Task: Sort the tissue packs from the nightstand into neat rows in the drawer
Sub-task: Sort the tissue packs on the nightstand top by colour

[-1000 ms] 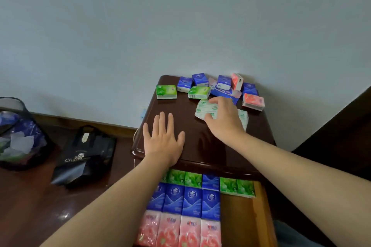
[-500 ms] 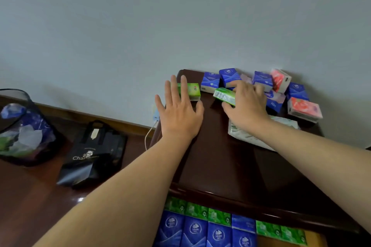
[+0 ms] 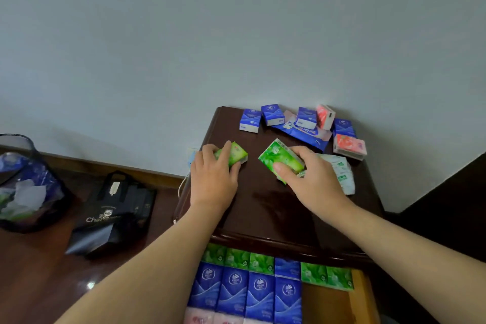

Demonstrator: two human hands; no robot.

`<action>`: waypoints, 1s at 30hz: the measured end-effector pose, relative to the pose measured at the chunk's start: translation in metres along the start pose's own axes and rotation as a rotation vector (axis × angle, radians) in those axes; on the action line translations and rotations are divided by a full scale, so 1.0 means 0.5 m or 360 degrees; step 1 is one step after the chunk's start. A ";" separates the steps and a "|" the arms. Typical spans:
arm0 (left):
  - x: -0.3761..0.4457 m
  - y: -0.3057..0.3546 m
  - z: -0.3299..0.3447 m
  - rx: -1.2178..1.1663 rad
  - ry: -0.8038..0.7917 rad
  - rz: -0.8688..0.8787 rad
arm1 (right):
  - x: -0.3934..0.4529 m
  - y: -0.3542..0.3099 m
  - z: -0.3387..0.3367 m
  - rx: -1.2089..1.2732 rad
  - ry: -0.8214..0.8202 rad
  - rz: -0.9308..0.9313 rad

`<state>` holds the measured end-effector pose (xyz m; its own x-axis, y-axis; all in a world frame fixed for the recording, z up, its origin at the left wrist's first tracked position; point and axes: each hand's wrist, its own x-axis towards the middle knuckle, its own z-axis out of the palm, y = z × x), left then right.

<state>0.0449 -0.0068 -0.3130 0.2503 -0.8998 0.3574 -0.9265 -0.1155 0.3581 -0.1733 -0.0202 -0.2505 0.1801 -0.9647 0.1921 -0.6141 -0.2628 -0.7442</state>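
On the dark wooden nightstand (image 3: 263,208), my left hand (image 3: 213,181) grips a green tissue pack (image 3: 236,153) near the left edge. My right hand (image 3: 307,179) holds a second green tissue pack (image 3: 278,156), tilted, near the middle. Several blue packs (image 3: 272,114) and two pink packs (image 3: 349,145) lie along the back by the wall. The open drawer (image 3: 357,297) below holds rows of green packs (image 3: 236,258), blue packs (image 3: 234,289) and pink packs (image 3: 200,318).
A flat white and green wrapper (image 3: 342,173) lies under my right wrist, and a flat blue wrapper (image 3: 307,134) lies among the back packs. A black bag (image 3: 113,213) and a mesh bin (image 3: 23,181) stand on the floor to the left. The drawer's right part shows bare wood.
Both hands have closed on a green pack each and drawn them back from the rear of the nightstand toward me. The view has tilted down, showing more of the drawer.
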 end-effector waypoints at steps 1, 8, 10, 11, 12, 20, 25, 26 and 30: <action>-0.029 0.002 -0.012 0.0010 0.0019 0.0033 | -0.026 0.000 -0.007 0.0072 -0.0050 0.0078; -0.262 0.054 -0.080 -0.0052 0.0035 0.0106 | -0.235 0.006 -0.086 0.0121 -0.0268 0.0285; -0.324 0.079 -0.089 -0.0147 0.0002 0.0152 | -0.295 0.029 -0.100 -0.0096 -0.0320 0.0295; -0.352 0.092 -0.094 -0.0207 -0.0034 0.0156 | -0.324 0.040 -0.106 -0.0189 -0.0337 0.0315; -0.378 0.103 -0.098 -0.0271 -0.0076 0.0149 | -0.352 0.050 -0.112 -0.0256 -0.0347 0.0326; -0.527 0.136 -0.106 -0.0368 -0.0381 -0.0067 | -0.495 0.107 -0.095 -0.0869 -0.0302 -0.0062; -0.577 0.132 -0.105 -0.0440 -0.0416 -0.0185 | -0.520 0.115 -0.057 -0.1200 -0.0189 -0.0131; -0.583 0.129 -0.102 -0.0417 -0.0453 -0.0202 | -0.524 0.120 -0.051 -0.1187 -0.0231 -0.0074; -0.578 0.117 -0.093 -0.0404 -0.0606 -0.0194 | -0.533 0.145 -0.029 -0.0930 -0.0382 0.0116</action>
<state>-0.0689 0.2662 -0.3554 0.1881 -0.9818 -0.0251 -0.7868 -0.1659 0.5945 -0.2769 0.2174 -0.3464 0.2473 -0.9679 -0.0449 -0.9370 -0.2271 -0.2652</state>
